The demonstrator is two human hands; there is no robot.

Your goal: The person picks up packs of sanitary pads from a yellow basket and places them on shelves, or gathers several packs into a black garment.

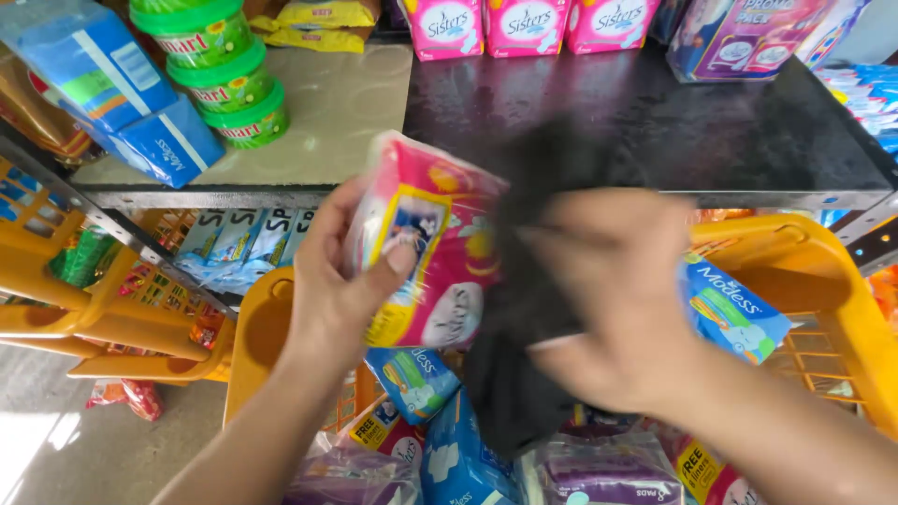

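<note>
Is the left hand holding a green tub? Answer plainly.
No: the left hand grips a pink packet; the green tubs stand on the shelf.

Pink pack (421, 243) held tilted, black cloth (533, 309) against it

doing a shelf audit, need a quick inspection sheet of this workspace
surface: dark glossy shelf top, bare in the middle
job's things: pink plastic soft packet; black cloth, blurred
clutter: yellow plastic basket of blue and purple packets; green stacked tubs; pink packs at the back
grippers: left hand grips the pink packet; right hand presses the cloth against it
cables: nothing seen
surroundings: orange wire rack, grey floor
</note>
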